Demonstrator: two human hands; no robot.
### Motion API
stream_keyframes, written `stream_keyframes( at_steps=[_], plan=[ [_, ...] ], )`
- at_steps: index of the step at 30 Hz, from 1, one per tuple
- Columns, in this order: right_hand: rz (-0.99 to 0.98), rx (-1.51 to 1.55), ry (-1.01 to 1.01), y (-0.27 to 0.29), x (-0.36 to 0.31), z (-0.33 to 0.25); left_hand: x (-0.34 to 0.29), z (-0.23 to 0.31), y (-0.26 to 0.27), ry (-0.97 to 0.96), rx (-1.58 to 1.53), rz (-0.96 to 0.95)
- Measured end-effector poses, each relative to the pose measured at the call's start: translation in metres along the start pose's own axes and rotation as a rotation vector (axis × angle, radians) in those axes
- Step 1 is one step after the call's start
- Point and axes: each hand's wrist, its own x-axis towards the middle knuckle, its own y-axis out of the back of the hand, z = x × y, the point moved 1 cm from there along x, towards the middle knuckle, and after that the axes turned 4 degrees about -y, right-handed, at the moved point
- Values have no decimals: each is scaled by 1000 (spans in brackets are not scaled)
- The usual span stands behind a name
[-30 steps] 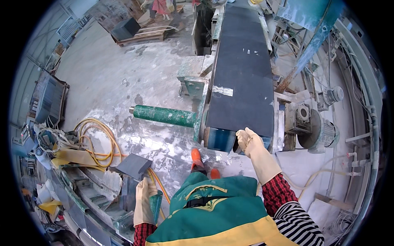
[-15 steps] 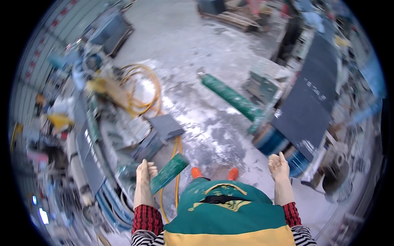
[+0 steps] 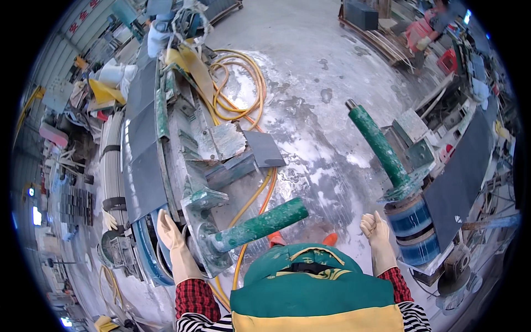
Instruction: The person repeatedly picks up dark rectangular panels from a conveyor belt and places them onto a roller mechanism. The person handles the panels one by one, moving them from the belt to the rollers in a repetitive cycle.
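My left hand (image 3: 172,237), in a pale glove, holds nothing; its fingers stretch out beside the curved blue end of the left conveyor (image 3: 145,243). Just right of it, a speckled green cylinder (image 3: 265,224) juts from a green metal bracket (image 3: 206,200) across the lower middle. My right hand (image 3: 377,232), gloved likewise, is closed in a loose curl, and nothing shows in it. It hovers apart from the blue banded roller (image 3: 409,221) of the right conveyor. Above that roller, another green cylinder (image 3: 379,144) slants up and left to a bare metal tip.
Dark slabs lie along the left conveyor (image 3: 145,160); the right conveyor has a dark surface (image 3: 462,166). Yellow and orange hoses (image 3: 260,94) loop over the wet, white-stained floor (image 3: 310,122). A grey plate (image 3: 264,148) juts into the aisle. Another person (image 3: 423,33) is at the far right.
The whole view has turned leftward, so the machines sit farther right in it. My left hand now appears beside the left conveyor's blue end. The person at the far right shows more plainly.
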Motion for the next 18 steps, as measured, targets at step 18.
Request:
stream_keyframes(
  at_steps=[18],
  plan=[
    [60,-234,60,-99,-1,50,54,-34,22,-243,609,-7]
  ],
)
